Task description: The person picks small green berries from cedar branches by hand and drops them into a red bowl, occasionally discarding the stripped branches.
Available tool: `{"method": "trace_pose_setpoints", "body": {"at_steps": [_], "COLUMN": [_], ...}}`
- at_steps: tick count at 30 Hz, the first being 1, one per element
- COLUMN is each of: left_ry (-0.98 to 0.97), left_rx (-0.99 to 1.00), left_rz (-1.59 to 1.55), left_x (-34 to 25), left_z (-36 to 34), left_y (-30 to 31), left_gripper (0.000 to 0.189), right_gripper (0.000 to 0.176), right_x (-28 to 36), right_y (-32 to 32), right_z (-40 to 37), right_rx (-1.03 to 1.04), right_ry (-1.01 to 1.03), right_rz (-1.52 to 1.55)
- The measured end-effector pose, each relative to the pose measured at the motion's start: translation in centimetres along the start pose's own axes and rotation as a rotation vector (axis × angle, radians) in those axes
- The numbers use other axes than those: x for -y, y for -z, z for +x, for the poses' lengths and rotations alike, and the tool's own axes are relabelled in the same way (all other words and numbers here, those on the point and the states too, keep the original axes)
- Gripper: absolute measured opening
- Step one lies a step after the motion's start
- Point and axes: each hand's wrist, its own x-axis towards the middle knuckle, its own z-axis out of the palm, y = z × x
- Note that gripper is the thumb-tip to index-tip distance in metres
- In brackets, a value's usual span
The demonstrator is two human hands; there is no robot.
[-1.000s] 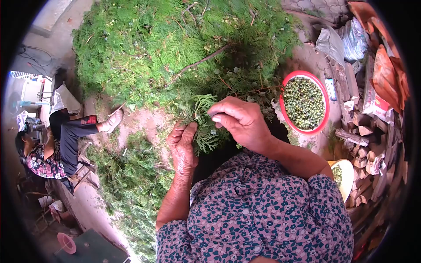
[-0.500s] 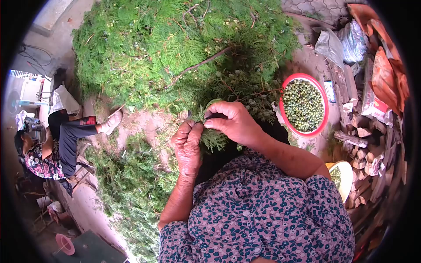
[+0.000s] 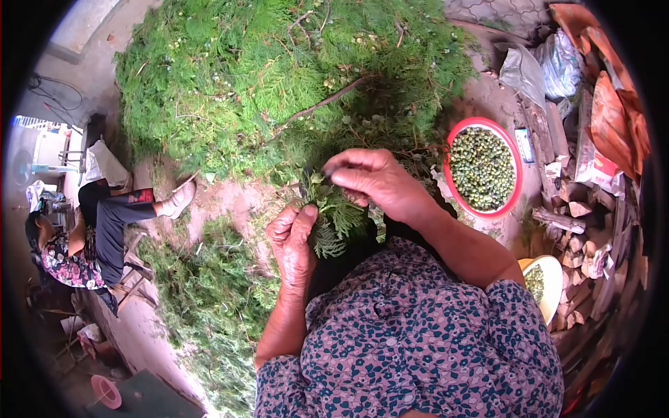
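My left hand is closed round the lower end of a small evergreen sprig, thumb pressed on its stem. Flat, scaly green fronds spread from it toward the right, over my dark lap. Just above the sprig is my right hand, its thumb and forefinger brought together close to the sprig's top. Whatever lies between those fingertips is too small or hidden to make out. Beyond both hands rises a large heap of cut evergreen branches, with a bare brown stick lying across it.
Right of the heap stands a red-rimmed basin of small green cones. A yellow bowl holds more. Split firewood and bags line the right side. More branches lie at left, where another person sits.
My right hand has lifted slightly off my left hand and turned, its fingertips now apart from the left thumb. My left hand has shifted slightly down and left, still gripping the sprig.
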Motion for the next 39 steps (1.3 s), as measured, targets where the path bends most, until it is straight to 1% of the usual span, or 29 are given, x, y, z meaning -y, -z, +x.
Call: {"method": "trace_pose_setpoints", "body": {"at_steps": [1,3,6,7,9,11,13,15,17,18,19,20,21,24,26,27,29,30,32,33,34,36,37,39], "left_ry": [0.014,0.018,0.047,0.048,0.125,0.11,0.092,0.049,0.067,0.086,0.086,0.054,0.023,0.04,0.071,0.101,0.098,0.096,0.1,0.106,0.108,0.078,0.077,0.024], "left_rx": [0.005,0.05,0.068,0.068,-0.016,-0.022,-0.028,-0.06,-0.069,-0.077,-0.077,-0.09,-0.103,-0.05,-0.06,-0.073,-0.056,-0.038,-0.022,-0.003,-0.001,0.037,0.036,0.001], "left_rz": [0.025,0.03,0.05,0.051,0.06,0.055,0.05,-0.01,0.039,0.089,0.089,0.116,0.142,0.121,0.081,0.043,0.029,0.015,0.056,0.097,0.096,0.204,0.204,0.212], "left_x": [-0.2,-0.3,-0.1,-0.4,-1.0,0.0,0.3,0.4,0.7,0.8,1.0,1.1,1.2,1.2,1.1,1.1,1.2,1.3,1.2,1.2,1.2,1.1,1.0,0.9], "left_z": [0.0,0.3,0.6,0.5,0.3,0.5,0.5,0.5,0.4,0.4,0.4,0.4,0.4,0.3,0.3,0.3,0.4,0.5,0.4,0.4,0.3,0.3,0.2,0.1], "left_y": [0.1,0.4,1.0,0.8,0.4,0.8,0.7,0.2,0.7,0.9,0.8,0.6,0.5,0.7,0.6,0.6,1.0,1.3,1.7,1.8,1.8,1.9,1.6,0.8], "left_gripper": [0.008,0.016,0.018,0.018,0.007,0.005,0.005,0.01,0.008,0.007,0.007,0.009,0.011,0.011,0.012,0.013,0.013,0.012,0.012,0.012,0.012,0.009,0.009,0.01], "right_gripper": [0.02,0.022,0.025,0.025,0.026,0.028,0.028,0.027,0.026,0.026,0.024,0.023,0.023,0.02,0.016,0.016,0.014,0.014,0.012,0.016,0.016,0.021,0.022,0.021], "right_x": [0.0,0.2,0.2,0.2,-0.1,-0.9,-0.8,-1.1,-1.8,-1.6,-1.1,-0.7,-0.5,-0.5,-1.3,-1.7,-2.4,-2.3,-1.8,-1.6,-1.5,-1.1,-0.6,-0.8], "right_y": [-0.4,-0.8,-0.9,-0.9,-0.9,-0.9,-1.0,-1.1,-1.1,-1.2,-1.4,-1.5,-1.5,-1.3,-0.9,-0.6,-0.1,0.1,0.2,0.0,-0.2,-0.8,-1.0,-1.1], "right_z": [0.0,0.0,-0.1,-0.2,-0.1,0.1,-0.1,0.0,0.2,0.1,-0.1,-0.2,-0.3,-0.3,-0.2,-0.1,0.2,0.2,0.3,0.2,0.1,-0.1,-0.3,-0.4], "right_rx": [0.012,0.024,0.059,0.082,0.105,0.095,0.081,0.071,-0.01,-0.009,-0.037,-0.065,-0.065,-0.026,0.06,0.061,0.095,0.096,0.031,0.072,0.068,0.111,0.114,0.106], "right_ry": [-0.013,-0.025,-0.076,-0.062,-0.049,-0.023,-0.007,0.009,0.147,0.147,0.076,0.006,0.006,-0.051,-0.107,-0.107,-0.097,-0.097,-0.105,-0.073,-0.073,-0.082,-0.104,-0.124], "right_rz": [-0.034,-0.066,-0.131,-0.111,-0.092,-0.127,-0.141,-0.155,-0.285,-0.285,-0.283,-0.281,-0.282,-0.22,0.071,0.07,0.291,0.292,0.277,0.269,0.269,0.129,0.053,0.061]}}
